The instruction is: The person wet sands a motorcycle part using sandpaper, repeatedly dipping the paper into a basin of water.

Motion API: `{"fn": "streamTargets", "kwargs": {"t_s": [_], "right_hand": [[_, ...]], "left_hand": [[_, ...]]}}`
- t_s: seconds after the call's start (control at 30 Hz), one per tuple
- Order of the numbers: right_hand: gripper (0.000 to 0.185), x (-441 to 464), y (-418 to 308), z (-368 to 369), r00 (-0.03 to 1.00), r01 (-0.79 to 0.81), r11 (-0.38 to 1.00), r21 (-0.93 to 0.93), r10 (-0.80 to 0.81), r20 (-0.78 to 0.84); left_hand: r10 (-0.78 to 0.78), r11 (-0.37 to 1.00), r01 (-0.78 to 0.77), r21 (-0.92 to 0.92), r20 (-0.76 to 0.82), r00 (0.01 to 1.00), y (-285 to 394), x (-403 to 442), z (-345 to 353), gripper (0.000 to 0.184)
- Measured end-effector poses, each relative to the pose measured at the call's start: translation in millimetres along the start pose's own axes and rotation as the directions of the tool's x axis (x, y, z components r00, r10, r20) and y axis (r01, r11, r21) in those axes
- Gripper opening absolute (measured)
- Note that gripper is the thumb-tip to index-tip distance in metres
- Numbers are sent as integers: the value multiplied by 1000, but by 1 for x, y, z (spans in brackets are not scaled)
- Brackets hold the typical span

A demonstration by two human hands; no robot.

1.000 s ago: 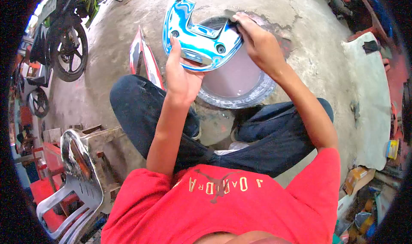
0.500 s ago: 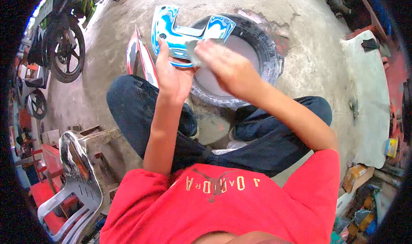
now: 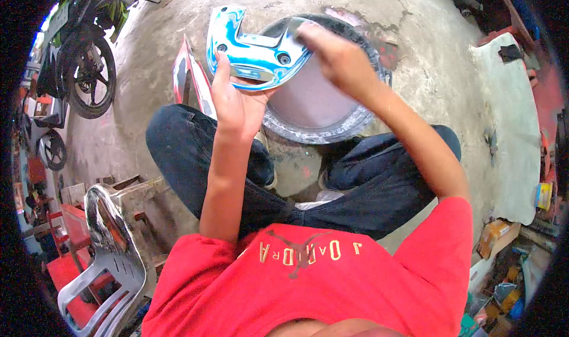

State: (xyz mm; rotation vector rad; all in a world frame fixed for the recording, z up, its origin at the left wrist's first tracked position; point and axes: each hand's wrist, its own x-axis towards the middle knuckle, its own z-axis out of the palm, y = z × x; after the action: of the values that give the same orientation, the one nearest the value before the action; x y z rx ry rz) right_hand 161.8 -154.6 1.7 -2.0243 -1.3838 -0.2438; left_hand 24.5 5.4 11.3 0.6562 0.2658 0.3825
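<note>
A U-shaped blue and white motorcycle body panel (image 3: 252,54) with bolt holes is held up in front of me. My left hand (image 3: 237,103) grips its lower edge, thumb on the front face and fingers behind. My right hand (image 3: 344,58), a little blurred, presses a small grey piece of sandpaper (image 3: 293,28) on the panel's upper right arm. The fingers hide much of the sandpaper. Behind and below the panel sits a round black tub (image 3: 361,121) made from a tyre, with cloudy liquid in it.
A red and white panel (image 3: 191,79) stands on the concrete floor to the left of my hands. A motorcycle (image 3: 89,70) is parked at upper left. Near my left side is a grey plastic chair (image 3: 121,260). A pale sheet (image 3: 504,130) lies at right, near a cardboard box (image 3: 496,239).
My right hand has moved up and right with the sandpaper, from the panel's lower middle to its upper right arm, uncovering the right bolt hole. The left hand stays almost still.
</note>
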Motion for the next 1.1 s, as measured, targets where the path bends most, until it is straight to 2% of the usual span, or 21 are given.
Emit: {"fn": "streamTargets", "kwargs": {"t_s": [0.03, 0.1, 0.17, 0.2, 0.23, 0.3, 0.37, 0.43, 0.47, 0.5, 0.57, 0.6, 0.7, 0.73, 0.77, 0.83, 0.93, 0.97, 1.03, 1.07, 1.1], "right_hand": [[44, 7, 11, -7, 976, -211, 977, -2, 211, 61], [46, -3, 22, 9, 993, -116, 993, -12, 116, -20], [49, -14, -8, 26, 979, 187, 981, -50, -191, -76], [51, -19, -32, 29, 968, 239, 971, 25, -237, -80], [50, -20, -43, 27, 948, 314, 950, 8, -312, -61], [46, -14, -22, 22, 954, 293, 955, -36, -295, -52], [36, -4, 10, 15, 993, 92, 994, -57, -96, -69], [37, 1, 19, 7, 986, -168, 985, -46, 168, -4], [42, -6, 13, 13, 994, -104, 994, -37, 102, -45], [46, -15, 6, 21, 998, 36, 998, -50, -39, -51], [47, -25, -36, 29, 969, 237, 970, 51, -232, -91], [45, -28, -49, 24, 950, 309, 950, 32, -307, -58], [44, -17, 0, 28, 975, 218, 976, 26, -217, -49], [43, -10, 7, 17, 999, 44, 999, -13, -44, -1], [43, 0, 13, 5, 985, -154, 987, 38, 150, 89], [44, -6, 6, 13, 998, -5, 1000, -1, 5, -58], [45, -21, -50, 23, 942, 333, 943, -5, -333, -49], [43, -21, -52, 25, 931, 360, 932, -45, -362, -47], [40, -13, -24, 23, 961, 270, 963, -13, -270, -58], [40, -9, -10, 17, 995, 102, 995, -6, -101, 16], [39, -6, -2, 17, 999, -45, 998, -40, 44, -26]], "left_hand": [[5, 1000, -5, 13, -4, 1000, 0, -1, 2, 55], [-8, 999, 8, 42, 0, 1000, 0, 1, 1, 56], [6, 998, -2, 64, -55, 998, -2, 1, -2, 57], [-20, 999, 21, 40, -29, 999, -3, 3, -8, 57], [-48, 999, 48, 22, 2, 999, -3, 7, -16, 58], [-79, 997, 79, 13, -1, 997, -4, 4, -18, 58], [-69, 997, 70, 28, -56, 996, -6, 0, -2, 59], [-78, 997, 79, 27, -27, 997, -7, -3, 2, 60], [-80, 996, 81, 27, -33, 996, -8, -2, 2, 60], [-78, 997, 79, 23, -41, 996, -9, 0, 0, 61], [-63, 998, 64, 15, -56, 996, -12, 7, -11, 60], [-63, 998, 63, 12, -39, 997, -10, 11, -16, 60], [-75, 997, 75, -32, -16, 997, -13, 7, -11, 60], [-76, 997, 75, -28, -39, 996, -11, 4, -3, 60], [-75, 997, 73, -24, -62, 995, -9, 0, 3, 60], [-83, 997, 83, -9, -57, 995, -6, -1, 9, 62], [-28, 999, 28, 43, 0, 1000, -12, 8, -9, 64], [-58, 998, 59, 23, -15, 998, -15, 8, -15, 62], [-119, 993, 118, -19, -35, 992, -14, 6, -8, 56], [-106, 994, 105, -27, -45, 993, -15, 3, -4, 57], [-110, 994, 110, -12, -44, 993, -16, 1, -2, 59]]}}
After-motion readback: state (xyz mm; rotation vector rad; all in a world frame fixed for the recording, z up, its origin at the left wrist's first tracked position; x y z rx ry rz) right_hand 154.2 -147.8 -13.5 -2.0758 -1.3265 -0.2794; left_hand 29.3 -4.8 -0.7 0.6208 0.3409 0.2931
